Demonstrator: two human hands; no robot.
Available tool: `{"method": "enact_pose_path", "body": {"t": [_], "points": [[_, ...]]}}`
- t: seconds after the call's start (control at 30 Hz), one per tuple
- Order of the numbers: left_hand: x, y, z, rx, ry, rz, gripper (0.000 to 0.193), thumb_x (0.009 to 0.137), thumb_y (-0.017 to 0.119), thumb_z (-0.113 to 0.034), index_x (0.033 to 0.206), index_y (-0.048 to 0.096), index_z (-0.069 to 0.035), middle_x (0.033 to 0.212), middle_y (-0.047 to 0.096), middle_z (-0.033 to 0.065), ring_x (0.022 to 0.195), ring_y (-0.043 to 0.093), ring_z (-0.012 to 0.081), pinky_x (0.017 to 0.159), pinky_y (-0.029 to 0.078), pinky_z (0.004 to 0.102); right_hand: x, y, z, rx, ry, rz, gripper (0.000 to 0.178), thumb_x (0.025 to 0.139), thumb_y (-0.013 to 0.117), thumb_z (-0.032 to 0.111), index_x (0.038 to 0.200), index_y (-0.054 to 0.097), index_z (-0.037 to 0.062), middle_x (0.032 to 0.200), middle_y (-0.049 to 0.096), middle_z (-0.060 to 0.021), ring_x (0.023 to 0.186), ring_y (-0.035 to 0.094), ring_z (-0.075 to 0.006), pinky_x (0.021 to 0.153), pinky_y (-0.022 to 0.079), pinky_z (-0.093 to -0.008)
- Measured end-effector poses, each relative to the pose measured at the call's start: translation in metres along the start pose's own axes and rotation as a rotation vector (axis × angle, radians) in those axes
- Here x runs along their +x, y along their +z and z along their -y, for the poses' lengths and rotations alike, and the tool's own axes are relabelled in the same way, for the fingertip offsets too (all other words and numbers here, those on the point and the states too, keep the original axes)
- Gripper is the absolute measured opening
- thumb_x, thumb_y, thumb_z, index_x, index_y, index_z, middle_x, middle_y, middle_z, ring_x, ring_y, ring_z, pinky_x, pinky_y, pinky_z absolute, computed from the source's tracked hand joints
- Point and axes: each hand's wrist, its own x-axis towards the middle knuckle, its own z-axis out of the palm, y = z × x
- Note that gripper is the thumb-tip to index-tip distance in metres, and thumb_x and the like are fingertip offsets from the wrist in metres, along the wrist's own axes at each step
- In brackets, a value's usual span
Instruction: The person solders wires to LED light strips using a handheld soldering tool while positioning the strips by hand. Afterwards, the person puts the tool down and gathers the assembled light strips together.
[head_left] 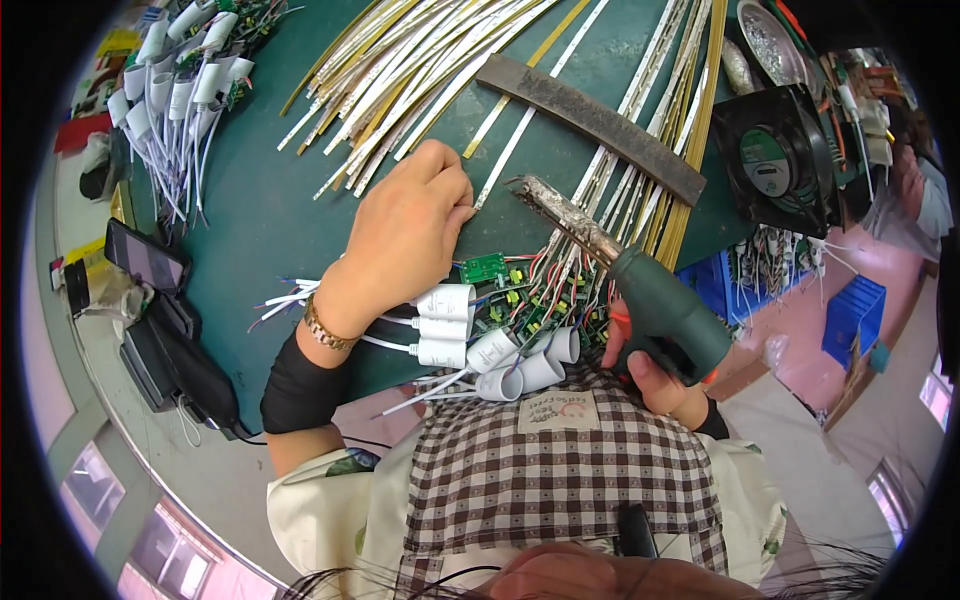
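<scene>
black sleeves | gold wrist chain (pixel 326 328) | brown-white checked apron (pixel 560 470)
</scene>
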Motion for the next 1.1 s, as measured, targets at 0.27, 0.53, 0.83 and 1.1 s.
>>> {"method": "enact_pose_path", "body": {"t": [0.27, 0.53, 0.83, 1.1], "points": [[-0.002, 0.001, 0.000, 0.024, 0.004, -0.007, 0.010, 0.075, 0.063, -0.004, 0.080, 0.054, -0.004, 0.090, 0.050, 0.0086, 0.084, 0.055, 0.0278, 0.070, 0.045, 0.0367, -0.005, -0.004, -0.002, 0.043, -0.046, -0.002, 0.041, 0.084, 0.057, 0.012, 0.120, 0.045, -0.0019, 0.087, 0.057, -0.0085, 0.068, 0.055, -0.0139, 0.063, 0.045, -0.0271], [0.000, 0.002, -0.001, 0.031, 0.015, -0.021, 0.009, 0.075, 0.062, -0.003, 0.079, 0.054, -0.003, 0.090, 0.051, 0.0089, 0.083, 0.055, 0.0282, 0.070, 0.045, 0.0370, -0.008, -0.008, -0.004, 0.025, -0.061, 0.028, 0.044, 0.083, 0.057, 0.011, 0.123, 0.043, -0.0021, 0.095, 0.055, -0.0110, 0.070, 0.055, -0.0151, 0.063, 0.046, -0.0277], [-0.003, 0.005, 0.001, 0.024, 0.011, -0.043, 0.010, 0.074, 0.062, -0.002, 0.080, 0.054, -0.002, 0.092, 0.051, 0.0101, 0.083, 0.054, 0.0306, 0.069, 0.044, 0.0383, -0.012, -0.009, -0.011, 0.054, -0.117, 0.028, 0.044, 0.084, 0.055, 0.010, 0.125, 0.043, -0.0011, 0.115, 0.050, -0.0132, 0.071, 0.056, -0.0163, 0.066, 0.046, -0.0287], [-0.002, -0.013, -0.002, 0.022, 0.038, 0.055, 0.017, 0.074, 0.066, -0.006, 0.085, 0.054, -0.002, 0.095, 0.051, 0.0104, 0.084, 0.054, 0.0303, 0.072, 0.045, 0.0373, -0.011, -0.007, -0.004, -0.039, -0.104, 0.034, 0.042, 0.086, 0.057, 0.012, 0.123, 0.044, -0.0011, 0.084, 0.057, -0.0072, 0.071, 0.055, -0.0138, 0.068, 0.046, -0.0270]]}}
